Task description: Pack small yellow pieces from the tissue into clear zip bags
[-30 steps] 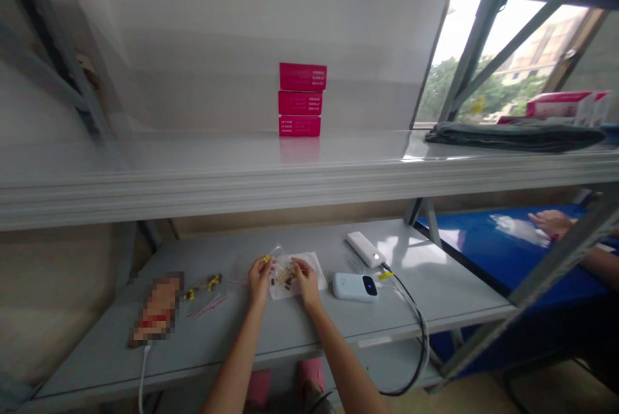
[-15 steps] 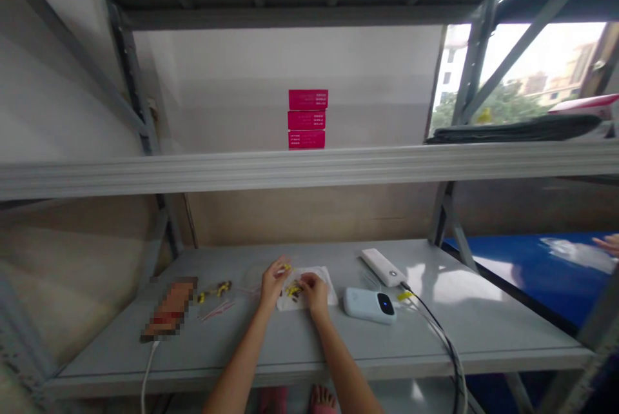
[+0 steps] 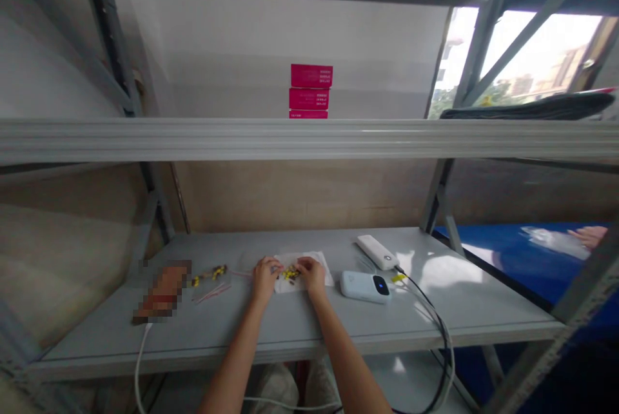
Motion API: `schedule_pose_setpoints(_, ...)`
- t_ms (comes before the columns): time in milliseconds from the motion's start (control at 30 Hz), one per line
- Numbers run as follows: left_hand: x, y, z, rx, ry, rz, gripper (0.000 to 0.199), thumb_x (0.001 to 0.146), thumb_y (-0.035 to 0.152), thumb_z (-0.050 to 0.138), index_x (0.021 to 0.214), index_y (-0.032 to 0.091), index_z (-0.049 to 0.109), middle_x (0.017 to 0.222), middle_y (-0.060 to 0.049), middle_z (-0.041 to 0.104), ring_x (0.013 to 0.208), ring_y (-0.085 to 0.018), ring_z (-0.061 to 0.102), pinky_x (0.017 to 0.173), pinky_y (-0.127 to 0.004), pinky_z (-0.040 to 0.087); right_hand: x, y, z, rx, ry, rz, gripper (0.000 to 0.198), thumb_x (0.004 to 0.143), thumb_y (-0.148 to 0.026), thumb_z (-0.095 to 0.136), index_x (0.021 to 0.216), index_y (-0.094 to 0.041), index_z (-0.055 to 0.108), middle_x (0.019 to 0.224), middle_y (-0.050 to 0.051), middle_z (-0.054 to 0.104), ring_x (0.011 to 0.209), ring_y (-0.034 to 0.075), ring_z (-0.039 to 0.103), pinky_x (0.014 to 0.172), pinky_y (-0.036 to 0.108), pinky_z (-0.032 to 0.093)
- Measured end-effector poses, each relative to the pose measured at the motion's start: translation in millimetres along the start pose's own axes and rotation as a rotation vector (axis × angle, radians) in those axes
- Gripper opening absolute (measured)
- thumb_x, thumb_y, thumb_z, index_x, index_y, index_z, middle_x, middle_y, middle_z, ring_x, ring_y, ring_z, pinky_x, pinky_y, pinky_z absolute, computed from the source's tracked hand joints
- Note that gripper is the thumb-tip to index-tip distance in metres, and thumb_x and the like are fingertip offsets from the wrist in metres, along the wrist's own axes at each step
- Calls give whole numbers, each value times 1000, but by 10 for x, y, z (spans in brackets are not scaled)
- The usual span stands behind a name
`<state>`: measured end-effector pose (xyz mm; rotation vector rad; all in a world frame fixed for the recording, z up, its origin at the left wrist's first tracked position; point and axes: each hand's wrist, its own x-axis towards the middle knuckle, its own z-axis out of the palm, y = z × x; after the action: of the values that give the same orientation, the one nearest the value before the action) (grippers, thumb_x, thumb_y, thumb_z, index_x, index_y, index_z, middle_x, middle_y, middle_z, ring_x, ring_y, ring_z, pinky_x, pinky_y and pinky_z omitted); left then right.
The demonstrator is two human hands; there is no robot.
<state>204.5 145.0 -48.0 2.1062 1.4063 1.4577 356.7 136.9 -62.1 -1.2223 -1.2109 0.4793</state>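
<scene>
Our fingers (image 3: 271, 264) curl inward from both sides of the pile (image 3: 291, 274): left hand (image 3: 264, 278) low at the sheet's (image 3: 289, 258) left edge, right hand (image 3: 313, 273) bent over the pile's right side; we cannot tell whether either pinches anything. We likely keep the pile on the sheet so its small yellow and dark bits stay together, with more bits (image 3: 220, 271) apart on the tabletop (image 3: 290, 327), leaving us room. Compared with half a second ago, our left hand is lower, and the yellow at its fingertips no longer shows.
</scene>
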Motion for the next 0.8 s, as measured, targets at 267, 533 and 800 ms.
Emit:
schedule_pose_setpoints(267,24,52,17,-87,-16,-59,8,72,21,58,72,17,65,70,-4,66,67,-15,59,68,-28,44,-36,-63,-39,110,-10,25,21,67,-29,58,80,-16,68,81,9,70,74,22,65,71,35,52)
schedule_pose_setpoints(533,-68,111,-70,-318,-55,-162,11,62,26,65,66,16,66,65,-3,66,59,-14,56,60,-24,42,-206,-284,-158,-98,20,-5,22,73,-32,53,77,-21,71,76,6,71,64,19,64,64,31,49)
schedule_pose_setpoints(800,-142,73,-126,-322,-30,-236,12,62,23,64,71,15,67,70,-6,69,64,-16,61,63,-26,44,-270,-338,-184,-261,-84,-17,21,72,-28,54,82,-20,70,77,4,71,67,18,63,63,28,45)
